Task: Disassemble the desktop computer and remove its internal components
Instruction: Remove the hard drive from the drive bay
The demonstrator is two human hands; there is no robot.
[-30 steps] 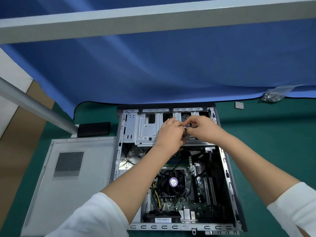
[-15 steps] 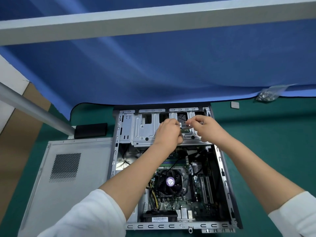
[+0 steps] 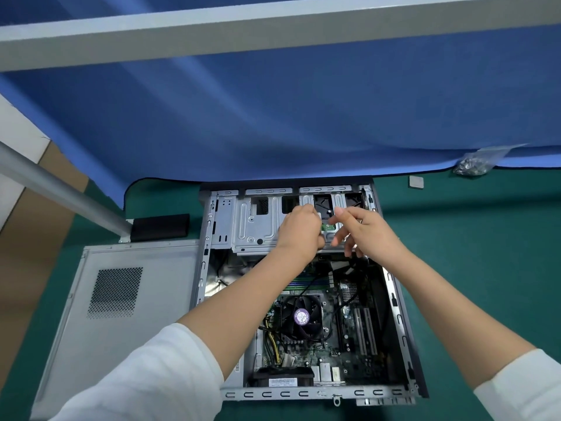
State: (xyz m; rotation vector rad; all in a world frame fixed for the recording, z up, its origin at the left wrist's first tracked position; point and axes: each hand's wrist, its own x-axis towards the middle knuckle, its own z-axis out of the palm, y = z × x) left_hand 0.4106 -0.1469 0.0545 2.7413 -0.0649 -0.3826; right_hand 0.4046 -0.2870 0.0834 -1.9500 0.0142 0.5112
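Here the left hand [image 3: 299, 230] is curled tight over the near edge of the metal drive cage [image 3: 258, 226], its fingertips tucked under and hidden, so I cannot tell whether it pinches a small part or simply clenches. The right hand [image 3: 368, 233] hangs just beside it with fingers loosely spread and grasping nothing visible. Between the 2 hands a small green circuit board [image 3: 328, 227] shows through the cage. The desktop computer case [image 3: 397, 317] lies open on the green mat [image 3: 485, 268], with its CPU fan [image 3: 301, 317] and motherboard [image 3: 337, 350] still seated and the side panel [image 3: 121, 314] laid off to the left. The step looks like freeing a drive or its connector at the cage; pulling straight along the connector, with the other hand bracing the cage, should spare the pins. The black cables [image 3: 349, 299] below could snag, so they want clearing first. A bag of screws [image 3: 473, 165] lies well apart.
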